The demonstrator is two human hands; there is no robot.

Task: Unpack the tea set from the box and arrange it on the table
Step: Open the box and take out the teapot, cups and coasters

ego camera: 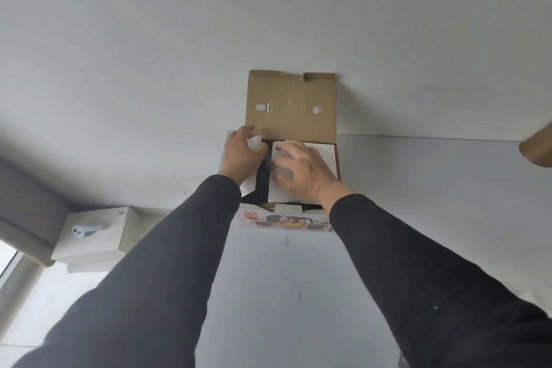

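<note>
The tea set box (283, 222) stands on the white table (298, 293) against the wall, a picture of the set printed on its front. Its brown cardboard lid (291, 104) is raised and leans on the wall. Inside, two white panels cover the contents, with a dark gap (264, 173) between them. My left hand (240, 155) grips the left white panel (228, 143) at its inner edge. My right hand (301, 172) lies on the right white panel (327, 155), its fingers curled over that panel's left edge. No tea ware shows.
A white box (98, 236) with a small white device (82, 231) on top sits at the left, beside a grey curtain (27, 203). A brown cardboard tube (537, 149) pokes in at the right edge. A small white block (288, 208) lies at the box's front rim.
</note>
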